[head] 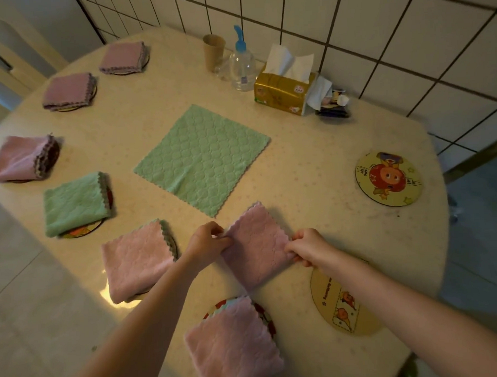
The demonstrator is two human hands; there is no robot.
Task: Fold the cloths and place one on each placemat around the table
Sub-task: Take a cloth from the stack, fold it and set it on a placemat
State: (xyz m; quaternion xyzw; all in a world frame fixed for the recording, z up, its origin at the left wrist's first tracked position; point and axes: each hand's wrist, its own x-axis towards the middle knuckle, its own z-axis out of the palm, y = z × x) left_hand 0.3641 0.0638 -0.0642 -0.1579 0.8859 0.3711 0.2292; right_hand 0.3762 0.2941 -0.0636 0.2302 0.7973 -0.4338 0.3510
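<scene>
A folded pink cloth [256, 244] lies on the table near its front edge. My left hand [208, 240] pinches its left side and my right hand [307, 247] pinches its right side. A green cloth [202, 159] lies flat and unfolded in the middle of the table. Several folded cloths sit on round placemats along the left and front: pink [233, 344], pink [135, 260], green [74, 203], pink [21, 158], and two mauve ones [68, 90] [123, 57]. Two round placemats carry no cloth: one [341, 306] partly under my right forearm, one [388, 179] at the right.
At the back of the beige table [311, 163], against the tiled wall, stand a paper cup [213, 51], a clear pump bottle [241, 64], a gold tissue box [284, 91] and a small dark holder with bits [333, 106]. Floor lies to the left and right.
</scene>
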